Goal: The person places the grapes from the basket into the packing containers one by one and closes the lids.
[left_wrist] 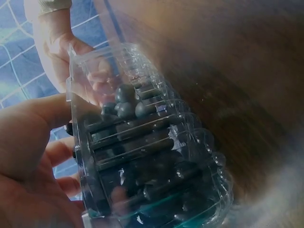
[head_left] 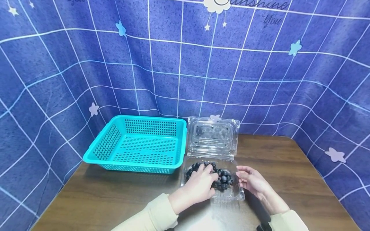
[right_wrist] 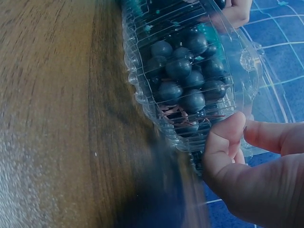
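A clear plastic clamshell box (head_left: 228, 194) stands on the table with its lid (head_left: 214, 136) tipped back. Dark grapes (head_left: 224, 179) lie in it; bits of stem show among them in the right wrist view. My left hand (head_left: 200, 184) reaches over the near left of the box, its spread fingers on the grapes. Through the plastic, the left wrist view shows a fingertip (left_wrist: 118, 197) dimly. At the box's right side, my right hand (head_left: 254, 184) holds the rim between thumb and bent forefinger (right_wrist: 225, 133). Its other fingers are partly hidden.
A turquoise perforated basket (head_left: 180, 160) stands left of the box, close against it. Brown wooden table (head_left: 277, 160) extends to the right and in front. Behind hangs a blue curtain (head_left: 173, 64) with white grid lines and stars.
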Tool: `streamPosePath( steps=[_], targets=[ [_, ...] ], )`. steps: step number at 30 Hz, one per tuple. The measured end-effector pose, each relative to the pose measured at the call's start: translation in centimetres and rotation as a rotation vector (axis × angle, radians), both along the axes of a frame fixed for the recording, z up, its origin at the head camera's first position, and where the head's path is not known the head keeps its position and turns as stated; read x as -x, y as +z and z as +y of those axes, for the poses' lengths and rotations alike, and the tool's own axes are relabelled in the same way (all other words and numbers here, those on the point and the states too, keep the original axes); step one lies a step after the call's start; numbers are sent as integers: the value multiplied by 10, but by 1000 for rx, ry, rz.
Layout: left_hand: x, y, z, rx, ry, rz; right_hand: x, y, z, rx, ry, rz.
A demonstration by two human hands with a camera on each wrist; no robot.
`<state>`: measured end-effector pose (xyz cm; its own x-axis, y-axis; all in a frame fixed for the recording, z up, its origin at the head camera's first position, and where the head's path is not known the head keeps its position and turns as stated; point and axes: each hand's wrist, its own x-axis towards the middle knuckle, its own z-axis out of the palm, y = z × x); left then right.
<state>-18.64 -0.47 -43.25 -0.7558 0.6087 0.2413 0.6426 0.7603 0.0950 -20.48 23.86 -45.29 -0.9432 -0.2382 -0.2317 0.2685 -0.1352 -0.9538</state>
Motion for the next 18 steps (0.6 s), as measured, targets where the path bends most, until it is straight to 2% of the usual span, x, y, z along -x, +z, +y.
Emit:
streamPosePath(
  steps=[8,12,18],
  targets=[
    [-1,1,-3,-17,13,-62,0,0,-2,-16,2,2],
    [-1,0,-4,4,12,-53,-1,-1,-1,0,25,12],
    [-2,1,-7,4,-2,-29,0,0,0,-1,17,8]
  ],
)
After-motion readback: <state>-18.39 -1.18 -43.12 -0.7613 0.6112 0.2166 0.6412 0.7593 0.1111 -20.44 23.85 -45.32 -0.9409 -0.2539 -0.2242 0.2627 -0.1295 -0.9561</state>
